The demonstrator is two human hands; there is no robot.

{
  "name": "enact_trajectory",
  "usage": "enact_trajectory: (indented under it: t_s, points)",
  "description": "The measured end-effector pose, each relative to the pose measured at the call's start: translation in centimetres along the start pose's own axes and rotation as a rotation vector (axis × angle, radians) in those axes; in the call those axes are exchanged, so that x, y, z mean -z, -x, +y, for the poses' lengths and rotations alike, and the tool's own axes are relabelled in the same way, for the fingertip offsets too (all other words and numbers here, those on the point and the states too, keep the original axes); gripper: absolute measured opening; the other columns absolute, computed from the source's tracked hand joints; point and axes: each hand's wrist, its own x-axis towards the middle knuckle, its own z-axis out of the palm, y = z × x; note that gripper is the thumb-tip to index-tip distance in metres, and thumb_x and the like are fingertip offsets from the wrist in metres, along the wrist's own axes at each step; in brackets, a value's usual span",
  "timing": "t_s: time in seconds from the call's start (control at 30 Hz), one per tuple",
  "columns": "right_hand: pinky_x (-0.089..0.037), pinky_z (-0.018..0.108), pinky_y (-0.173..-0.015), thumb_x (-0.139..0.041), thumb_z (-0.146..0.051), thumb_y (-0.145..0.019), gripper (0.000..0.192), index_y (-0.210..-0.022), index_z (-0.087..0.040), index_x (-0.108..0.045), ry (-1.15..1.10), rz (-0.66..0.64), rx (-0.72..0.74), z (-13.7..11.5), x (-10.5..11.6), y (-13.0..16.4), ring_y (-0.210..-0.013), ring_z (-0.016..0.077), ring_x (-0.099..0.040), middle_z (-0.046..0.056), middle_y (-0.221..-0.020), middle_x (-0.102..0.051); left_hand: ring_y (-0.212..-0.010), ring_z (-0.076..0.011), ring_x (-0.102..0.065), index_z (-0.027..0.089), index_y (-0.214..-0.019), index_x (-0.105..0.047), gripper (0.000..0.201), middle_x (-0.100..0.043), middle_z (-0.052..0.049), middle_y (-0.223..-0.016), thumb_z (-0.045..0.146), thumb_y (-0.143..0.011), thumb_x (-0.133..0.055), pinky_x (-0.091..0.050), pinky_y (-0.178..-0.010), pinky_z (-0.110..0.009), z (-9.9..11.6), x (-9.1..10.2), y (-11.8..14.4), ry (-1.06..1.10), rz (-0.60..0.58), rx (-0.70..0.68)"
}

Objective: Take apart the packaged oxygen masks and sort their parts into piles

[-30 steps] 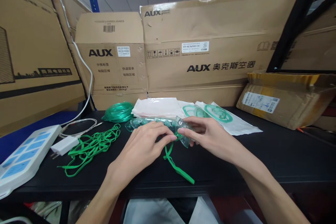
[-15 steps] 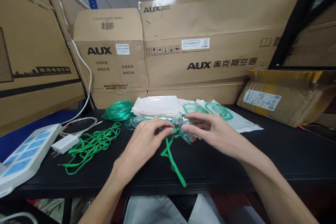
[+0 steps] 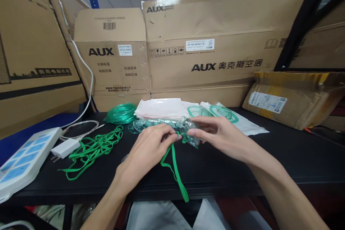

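Observation:
My right hand (image 3: 223, 136) is closed around a clear plastic face mask (image 3: 185, 124), thumb in front and fingers behind, partly hiding it. Pinched between the thumb and fingertips of my left hand (image 3: 149, 142) is a green elastic strap (image 3: 176, 169). Its loop hangs down toward the table's front edge, and a short piece runs to the mask. Right behind my hands lies a row of more clear masks (image 3: 140, 125). A tangled heap of green straps (image 3: 93, 151) is to the left of my left hand.
Coiled green tubing (image 3: 120, 114) and white packets (image 3: 159, 108) stand at the back of the black table (image 3: 215, 176). A power strip (image 3: 29, 158) and a white charger (image 3: 66, 147) lie left. A taped carton (image 3: 291, 104) sits right, before tall cardboard sheets (image 3: 172, 72).
My left hand has drawn the strap slightly left, away from the mask. The hanging loop now reaches lower and is opened wider. My right hand has stayed nearly still with the mask.

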Motion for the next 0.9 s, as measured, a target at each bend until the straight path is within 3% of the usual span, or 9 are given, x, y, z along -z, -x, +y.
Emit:
enact_trajectory:
  t_s: [0.2, 0.37, 0.67, 0.9]
  points:
    - [-0.057, 0.037, -0.069, -0.075, -0.055, -0.083, 0.053, -0.12, -0.016, -0.076, 0.089, 0.154, -0.045, 0.3, 1.7, -0.1, -0.075, 0.0243, -0.071, 0.008, -0.097, -0.078, -0.084, -0.0202, -0.067, 0.023, -0.084, -0.069, 0.025, -0.074, 0.002, -0.088, 0.038, -0.102, -0.059, -0.038, -0.071, -0.029, -1.1, 0.5, 0.1, -0.057, -0.01, 0.032]
    - [-0.059, 0.037, -0.074, -0.077, -0.048, -0.084, 0.048, -0.124, -0.024, -0.075, 0.119, 0.054, -0.018, 0.2, 1.2, 0.1, -0.081, 0.0244, -0.073, 0.005, -0.104, -0.079, -0.09, -0.0192, -0.069, 0.024, -0.094, -0.077, 0.017, -0.078, 0.003, -0.098, 0.03, -0.101, -0.062, -0.043, -0.078, -0.027, -0.6, 0.1, 0.0, 0.019, -0.023, 0.001]
    - [-0.06, 0.035, -0.076, -0.076, -0.046, -0.086, 0.045, -0.127, -0.028, -0.075, 0.093, -0.008, 0.022, -0.3, 0.0, 0.4, -0.085, 0.0233, -0.074, 0.004, -0.112, -0.079, -0.071, -0.0169, -0.067, 0.03, -0.109, -0.081, 0.023, -0.078, 0.003, -0.092, 0.029, -0.102, -0.059, -0.047, -0.074, -0.027, 0.0, 0.2, 0.0, 0.148, -0.027, 0.034]
    - [-0.058, 0.035, -0.082, -0.073, -0.045, -0.09, 0.047, -0.133, -0.028, -0.071, 0.068, -0.08, 0.046, -0.8, -0.8, 0.5, -0.096, 0.0252, -0.073, 0.003, -0.116, -0.078, -0.077, -0.0174, -0.067, 0.023, -0.091, -0.08, 0.02, -0.078, 0.001, -0.091, 0.018, -0.098, -0.061, -0.043, -0.073, -0.026, 0.3, -0.2, -0.1, 0.104, -0.04, 0.0]
